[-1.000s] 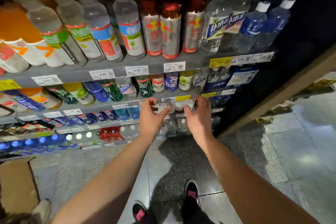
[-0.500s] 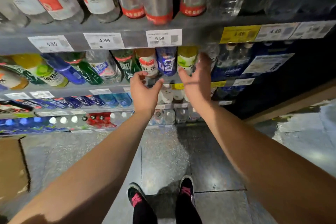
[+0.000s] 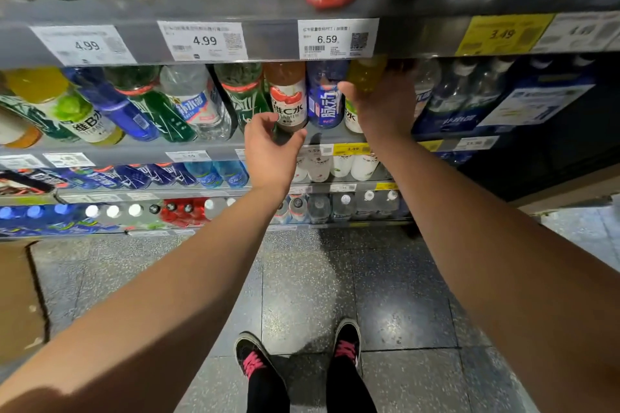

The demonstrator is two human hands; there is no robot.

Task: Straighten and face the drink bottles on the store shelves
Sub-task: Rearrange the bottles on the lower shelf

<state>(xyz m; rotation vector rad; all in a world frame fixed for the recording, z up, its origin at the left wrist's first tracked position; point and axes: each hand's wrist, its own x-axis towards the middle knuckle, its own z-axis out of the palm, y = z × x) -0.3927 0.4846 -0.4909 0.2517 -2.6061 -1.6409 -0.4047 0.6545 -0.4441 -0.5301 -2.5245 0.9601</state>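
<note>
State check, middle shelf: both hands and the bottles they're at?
left hand: open, fingers loosely curled just below the red-label bottle
right hand: grips the yellow bottle
red-label bottle: upright, label facing out
blue bottle: upright, label out
yellow bottle: upright, held

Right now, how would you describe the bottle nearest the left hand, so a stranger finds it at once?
Find the white 6.59 price tag. On the shelf just below it stands the bottle, above the left hand. Unlike the green and blue bottles beside it, it has a brownish top and a white label with red fruit.
</note>
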